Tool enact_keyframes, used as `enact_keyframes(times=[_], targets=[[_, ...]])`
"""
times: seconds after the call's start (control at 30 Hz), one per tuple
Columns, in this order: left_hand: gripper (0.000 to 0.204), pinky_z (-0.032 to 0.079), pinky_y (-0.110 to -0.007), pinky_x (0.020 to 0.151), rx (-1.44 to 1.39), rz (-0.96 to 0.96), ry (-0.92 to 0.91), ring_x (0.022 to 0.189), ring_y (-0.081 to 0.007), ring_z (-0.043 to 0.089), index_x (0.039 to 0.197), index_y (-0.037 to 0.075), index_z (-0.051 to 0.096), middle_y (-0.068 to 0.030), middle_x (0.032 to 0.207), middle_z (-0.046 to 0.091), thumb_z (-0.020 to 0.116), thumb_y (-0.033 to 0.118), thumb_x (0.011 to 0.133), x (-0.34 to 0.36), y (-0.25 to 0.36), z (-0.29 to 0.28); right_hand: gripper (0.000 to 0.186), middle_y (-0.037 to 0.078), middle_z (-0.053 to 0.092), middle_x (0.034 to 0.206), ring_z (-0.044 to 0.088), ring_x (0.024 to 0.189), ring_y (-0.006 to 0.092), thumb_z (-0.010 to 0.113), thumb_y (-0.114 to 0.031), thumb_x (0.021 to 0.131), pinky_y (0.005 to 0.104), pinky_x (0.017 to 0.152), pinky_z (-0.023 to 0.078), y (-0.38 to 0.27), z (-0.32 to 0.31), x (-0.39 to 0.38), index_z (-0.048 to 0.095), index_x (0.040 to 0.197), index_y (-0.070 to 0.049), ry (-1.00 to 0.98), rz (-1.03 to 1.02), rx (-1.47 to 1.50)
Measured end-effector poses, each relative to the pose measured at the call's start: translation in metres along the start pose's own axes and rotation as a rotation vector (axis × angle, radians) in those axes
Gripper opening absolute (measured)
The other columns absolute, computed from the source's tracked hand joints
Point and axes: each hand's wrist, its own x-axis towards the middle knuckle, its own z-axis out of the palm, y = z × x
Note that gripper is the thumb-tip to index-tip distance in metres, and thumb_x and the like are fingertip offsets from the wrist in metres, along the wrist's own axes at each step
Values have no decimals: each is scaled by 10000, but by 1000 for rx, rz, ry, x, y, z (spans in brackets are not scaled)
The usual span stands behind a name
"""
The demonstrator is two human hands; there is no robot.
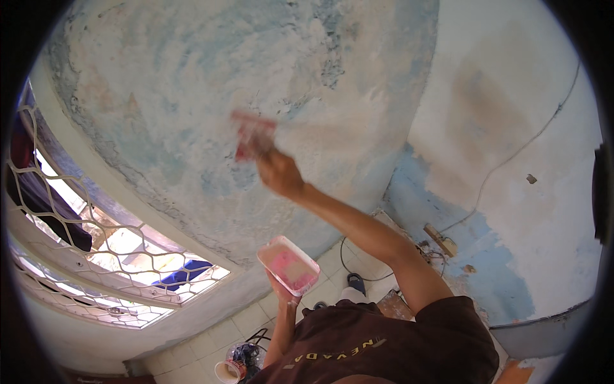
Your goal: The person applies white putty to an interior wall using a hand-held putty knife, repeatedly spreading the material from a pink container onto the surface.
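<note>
Up against the patchy blue-and-white wall [192,96], my right hand [279,171] is closed round a red putty spreader [254,121]. Motion smears the spreader's broad edge and part of my fingers. Lower down, my left hand [286,296] holds up a pink-and-white rectangular plastic tub [289,265] from beneath. Pale filler lies inside it, and the pink bottom shows through in places. Most of my left fingers are hidden behind the tub.
A window with a curved metal grille [83,224] is at the left. A white bucket [229,371] stands by a clear plastic bag [248,353] on the tiled floor [217,336]. A cable [492,169] hangs on the right wall, near a wooden piece [439,239].
</note>
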Motion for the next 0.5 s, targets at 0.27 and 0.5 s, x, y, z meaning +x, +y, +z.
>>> enact_keyframes(times=[0.27,0.5], targets=[[632,566,-563,947,81,83,-86,1129,-311,640,1391,164,496,-63,1266,606,428,654,999,3,6,-11,368,264,656,1269,654,1164,381,535,17,953,401,970,518,99,-98,4,603,1314,46,184,489,-39],[625,574,-563,924,0,54,-29,1144,-310,629,1389,168,497,-59,1269,597,432,652,998,13,12,-6,540,267,690,1150,681,992,425,591,-25,904,467,862,519,184,-95,54,522,1439,-47,363,741,-186]])
